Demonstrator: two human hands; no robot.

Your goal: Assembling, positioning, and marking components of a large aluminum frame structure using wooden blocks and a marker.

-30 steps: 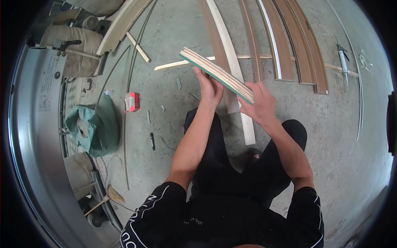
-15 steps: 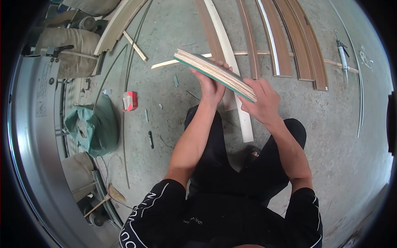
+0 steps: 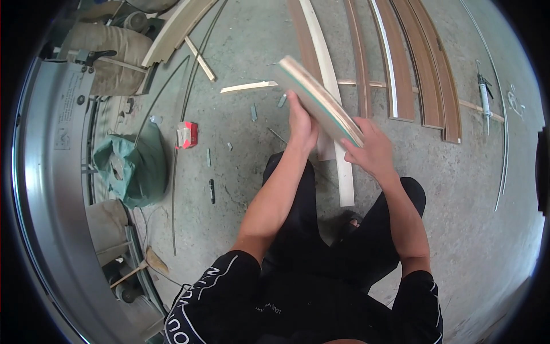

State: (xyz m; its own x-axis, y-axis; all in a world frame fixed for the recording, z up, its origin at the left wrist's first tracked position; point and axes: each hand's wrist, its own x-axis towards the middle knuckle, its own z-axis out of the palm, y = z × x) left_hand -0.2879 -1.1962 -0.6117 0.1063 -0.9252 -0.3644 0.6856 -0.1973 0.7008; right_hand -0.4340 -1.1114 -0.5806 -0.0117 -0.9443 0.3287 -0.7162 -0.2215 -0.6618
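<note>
A stack of thin flat boards (image 3: 322, 101), with pale layered edges and a green layer along one side, is held up in front of me and tilted. My left hand (image 3: 302, 125) is closed on its left side, thumb against the greyish face; its other fingers are partly hidden behind. At the lower right end, my right hand (image 3: 372, 148) grips the stack between thumb and fingers. Below the stack, a long pale wooden strip (image 3: 345, 183) lies on the floor between my knees, beside a brown board (image 3: 303, 34).
Several long brown trim boards (image 3: 401, 74) rest across a thin wooden lath (image 3: 249, 87) ahead. A caulking gun (image 3: 485, 97) lies at right. Leftward are a red-and-white box (image 3: 187, 135), a black marker (image 3: 212, 191), a green sack (image 3: 140, 172) and a silver metal machine (image 3: 54, 172).
The stack has swung to a steeper slant and turned, so more of its greyish face shows. Both hands still hold it, shifted slightly right. The whole view has also shifted a little.
</note>
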